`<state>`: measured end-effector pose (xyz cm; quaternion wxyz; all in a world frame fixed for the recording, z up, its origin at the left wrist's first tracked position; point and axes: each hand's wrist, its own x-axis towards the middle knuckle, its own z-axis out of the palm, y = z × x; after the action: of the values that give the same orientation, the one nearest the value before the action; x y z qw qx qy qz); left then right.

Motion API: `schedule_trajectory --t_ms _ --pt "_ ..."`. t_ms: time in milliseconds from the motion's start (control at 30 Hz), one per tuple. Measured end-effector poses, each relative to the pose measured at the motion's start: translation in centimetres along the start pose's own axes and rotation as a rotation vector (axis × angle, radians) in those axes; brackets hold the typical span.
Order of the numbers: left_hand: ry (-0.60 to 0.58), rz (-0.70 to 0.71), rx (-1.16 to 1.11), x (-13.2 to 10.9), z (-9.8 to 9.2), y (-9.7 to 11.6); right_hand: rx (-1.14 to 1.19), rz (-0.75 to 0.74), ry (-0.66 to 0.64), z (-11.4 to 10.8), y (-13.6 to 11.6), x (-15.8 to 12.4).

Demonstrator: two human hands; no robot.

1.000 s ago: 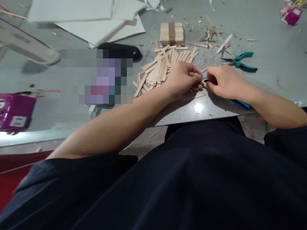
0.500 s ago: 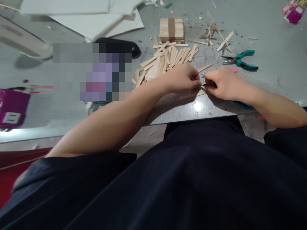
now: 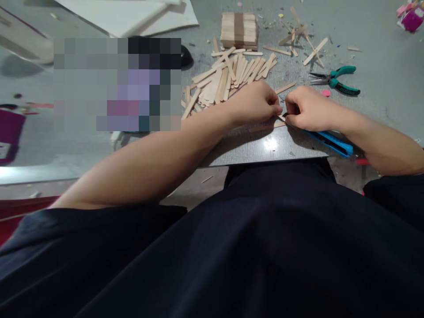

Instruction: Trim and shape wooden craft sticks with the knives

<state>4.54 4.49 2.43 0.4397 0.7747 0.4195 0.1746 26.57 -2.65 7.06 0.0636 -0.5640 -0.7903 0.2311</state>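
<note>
My left hand (image 3: pixel 265 102) is closed in a pinch on a narrow wooden craft stick (image 3: pixel 281 118), of which only a short part shows. Close against it, my right hand (image 3: pixel 303 107) has its fingers curled around the front of a blue utility knife (image 3: pixel 334 144). The knife's handle sticks out below the wrist, and a dark tip shows at the fingertips beside the stick. Another craft stick (image 3: pixel 265 128) lies on the table just below both hands. Behind the left hand spreads a loose pile of craft sticks (image 3: pixel 220 84).
A banded bundle of craft sticks (image 3: pixel 239 31) stands behind the pile. Green-handled pliers (image 3: pixel 342 79) lie right of it, near crossed sticks (image 3: pixel 316 52) and a pink scrap (image 3: pixel 326 93). White sheets (image 3: pixel 142 17) and a purple container (image 3: pixel 9 137) are at left. The table edge (image 3: pixel 265 162) runs before me.
The knife's blue handle shows more below my right wrist. Both hands stay close together with the stick between them. The camera view has shifted slightly.
</note>
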Motion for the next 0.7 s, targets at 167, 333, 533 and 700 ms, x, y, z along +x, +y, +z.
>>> schedule_trajectory --t_ms 167,333,533,700 --pt "0.039 0.006 0.062 0.0 0.4 0.3 0.042 0.014 -0.044 -0.3 0.0 0.5" --pt "0.036 -0.012 -0.055 0.4 0.4 -0.6 0.03 0.051 -0.07 -0.5 0.0 0.7" --pt "0.002 0.018 -0.002 0.5 0.3 -0.7 -0.007 0.053 -0.115 -1.0 -0.2 1.0" --pt "-0.026 0.033 0.072 0.4 0.2 -0.2 -0.001 0.073 -0.171 -1.6 -0.7 0.9"
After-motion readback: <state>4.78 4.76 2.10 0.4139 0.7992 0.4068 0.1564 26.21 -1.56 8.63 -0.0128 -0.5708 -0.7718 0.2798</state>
